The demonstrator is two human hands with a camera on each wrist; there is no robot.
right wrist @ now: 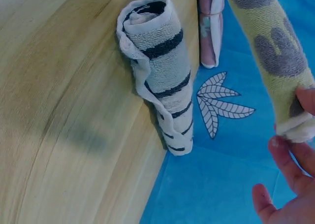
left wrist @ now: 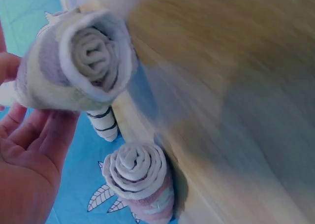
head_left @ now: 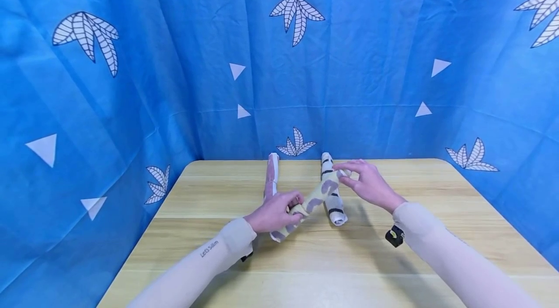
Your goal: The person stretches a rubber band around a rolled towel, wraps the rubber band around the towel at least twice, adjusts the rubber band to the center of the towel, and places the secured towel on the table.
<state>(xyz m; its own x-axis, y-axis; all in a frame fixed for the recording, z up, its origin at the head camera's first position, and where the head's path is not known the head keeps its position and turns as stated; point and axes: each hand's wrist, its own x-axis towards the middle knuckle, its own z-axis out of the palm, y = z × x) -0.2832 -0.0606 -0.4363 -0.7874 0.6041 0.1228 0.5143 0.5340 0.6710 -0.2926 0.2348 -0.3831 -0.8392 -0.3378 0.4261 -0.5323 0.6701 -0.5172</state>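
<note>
A yellow rolled towel with grey patches (head_left: 315,201) is held aslant by both hands, in front of two other rolled towels. My left hand (head_left: 276,212) grips it near its lower left end, whose spiral of layers faces the left wrist camera. At the far end my right hand (head_left: 369,186) pinches it between thumb and fingertips. A white rolled towel with black stripes (right wrist: 165,76) lies on the table, partly covered in the head view by the yellow one. To its left lies a pink and white rolled towel (head_left: 271,174), its near part hidden behind the left hand.
The light wooden table (head_left: 174,250) has rounded far corners. A blue curtain (head_left: 371,80) with leaf and triangle prints hangs behind it and along both sides. The striped and pink towels reach close to the table's back edge.
</note>
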